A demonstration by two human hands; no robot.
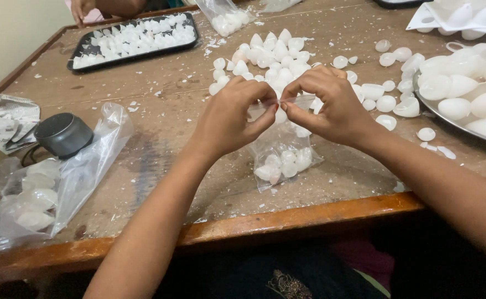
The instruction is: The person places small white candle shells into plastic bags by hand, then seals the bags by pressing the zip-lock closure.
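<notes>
On the worn wooden bench (160,83), amid loose white shells (276,52), a small clear bag (282,152) of white pieces rests at the middle, its mouth pinched taut between left hand (229,119) and right hand (331,105), each grip clenched on plastic.

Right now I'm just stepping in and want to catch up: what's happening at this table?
A person's left hand and right hand pinch the top of a small clear plastic bag holding white cone-shaped pieces. A loose pile of white pieces lies just beyond on the wooden table. A black tray of them sits at the far left, where another person's hand rests.
</notes>
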